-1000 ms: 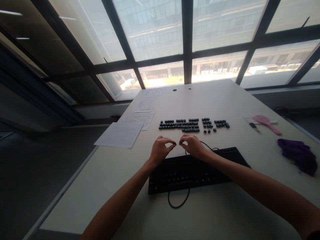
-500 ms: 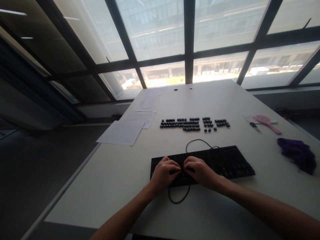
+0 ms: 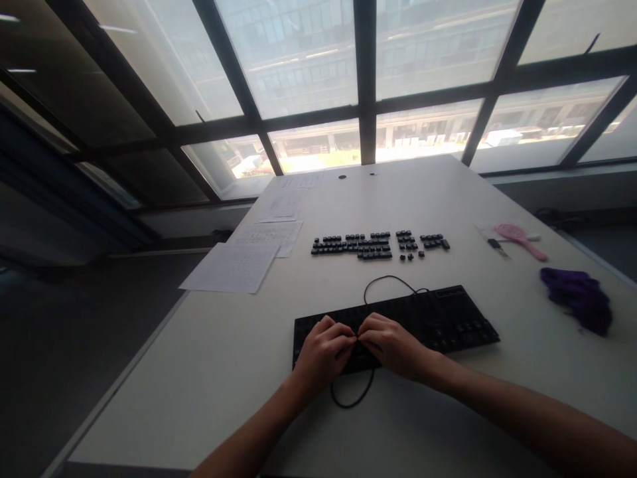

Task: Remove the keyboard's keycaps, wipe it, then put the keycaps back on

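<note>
Fingers (image 3: 348, 337) of both hands are drawn in narrow, thumbs toward forefingers, their tips nearly meeting low over the black keyboard (image 3: 413, 315); whether a small piece sits between them I cannot tell. The keyboard lies slightly askew on the white table (image 3: 199, 378), its left half partly hidden by the hands. Beyond its far edge curves a loop of black cable (image 3: 391, 277), and a second loop (image 3: 352, 404) pokes out at the near edge, close to the left wrist. Farther back, loose black keycaps (image 3: 351, 247) stand in neat rows and blocks, well apart from the hands. Overlapping papers (image 3: 231, 267) run along the left side of the table. Off to the right lie a pink handled item (image 3: 520, 239), a key with a black head (image 3: 497, 247) just beside it, and, nearer, a crumpled purple cloth (image 3: 577, 299). Dark-framed windows (image 3: 308, 60) rise behind the table.

The left hand (image 3: 321, 352) is turned inward with knuckles up, its forearm slanting in from the bottom edge. The right hand (image 3: 395, 345) mirrors it, bent over the keyboard, its forearm reaching in from the lower right corner.
</note>
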A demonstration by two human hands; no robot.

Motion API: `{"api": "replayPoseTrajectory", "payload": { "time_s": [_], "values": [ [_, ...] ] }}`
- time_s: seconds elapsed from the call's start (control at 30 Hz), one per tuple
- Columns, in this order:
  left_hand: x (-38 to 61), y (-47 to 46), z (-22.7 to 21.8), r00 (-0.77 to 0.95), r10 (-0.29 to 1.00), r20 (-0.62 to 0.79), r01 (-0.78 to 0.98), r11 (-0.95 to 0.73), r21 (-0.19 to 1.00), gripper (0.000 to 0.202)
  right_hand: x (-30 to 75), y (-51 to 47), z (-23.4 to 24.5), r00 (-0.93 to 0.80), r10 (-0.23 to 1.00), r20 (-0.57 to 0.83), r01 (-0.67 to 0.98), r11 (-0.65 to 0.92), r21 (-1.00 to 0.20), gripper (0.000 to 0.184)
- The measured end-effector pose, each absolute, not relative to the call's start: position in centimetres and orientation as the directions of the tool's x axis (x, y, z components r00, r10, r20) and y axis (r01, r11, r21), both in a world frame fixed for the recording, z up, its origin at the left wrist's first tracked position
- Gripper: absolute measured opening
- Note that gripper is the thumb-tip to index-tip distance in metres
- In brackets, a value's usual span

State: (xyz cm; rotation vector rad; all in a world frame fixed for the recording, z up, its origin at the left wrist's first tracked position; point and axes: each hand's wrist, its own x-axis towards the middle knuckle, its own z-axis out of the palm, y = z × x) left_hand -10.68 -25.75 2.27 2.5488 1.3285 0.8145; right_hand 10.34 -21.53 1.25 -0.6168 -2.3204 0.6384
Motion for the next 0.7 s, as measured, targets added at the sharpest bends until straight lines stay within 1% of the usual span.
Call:
{"api": "replayPoseTrajectory", "payload": {
  "time_s": [0.1, 0.27, 0.33, 0.4, 0.47, 0.5, 0.53, 0.6, 0.7],
  "values": [
    [-10.6, -25.9, 2.3, 0.475, 0.796, 0.375, 0.715, -0.598, 0.363, 0.013, 10.4, -21.7, 1.5, -0.694, 0.562, 0.449, 0.300, 0.793, -0.530, 0.018],
    [-10.5, -26.3, 2.3, 0.479, 0.804, 0.353, 0.717, -0.590, 0.371, 0.017, 10.5, -22.5, 1.7, -0.703, 0.594, 0.391, 0.402, 0.785, -0.471, 0.015],
    [-10.5, -26.1, 2.5, 0.469, 0.818, 0.332, 0.712, -0.573, 0.406, 0.017, 10.6, -22.5, 1.9, -0.699, 0.609, 0.375, 0.412, 0.771, -0.484, 0.015],
    [-10.8, -25.1, 3.0, 0.457, 0.838, 0.296, 0.698, -0.545, 0.464, 0.016, 10.7, -21.8, 2.0, -0.681, 0.627, 0.379, 0.395, 0.750, -0.530, 0.012],
    [-11.0, -22.9, 3.7, 0.421, 0.861, 0.287, 0.699, -0.509, 0.503, 0.012, 10.9, -19.8, 2.3, -0.620, 0.673, 0.404, 0.404, 0.715, -0.571, 0.010],
    [-11.1, -21.4, 4.0, 0.390, 0.870, 0.300, 0.710, -0.492, 0.503, 0.012, 11.0, -18.4, 2.4, -0.571, 0.708, 0.416, 0.436, 0.691, -0.577, 0.012],
    [-11.2, -19.6, 4.2, 0.350, 0.877, 0.329, 0.732, -0.475, 0.488, 0.014, 11.1, -16.7, 2.5, -0.508, 0.747, 0.430, 0.494, 0.661, -0.565, 0.014],
    [-10.9, -15.7, 4.3, 0.302, 0.875, 0.377, 0.784, -0.453, 0.424, 0.019, 11.1, -12.9, 2.7, -0.417, 0.803, 0.427, 0.636, 0.593, -0.494, 0.019],
    [-9.8, -10.2, 3.7, 0.295, 0.877, 0.379, 0.853, -0.420, 0.309, 0.023, 10.6, -7.9, 2.9, -0.415, 0.830, 0.373, 0.777, 0.536, -0.330, 0.022]
  ]
}}
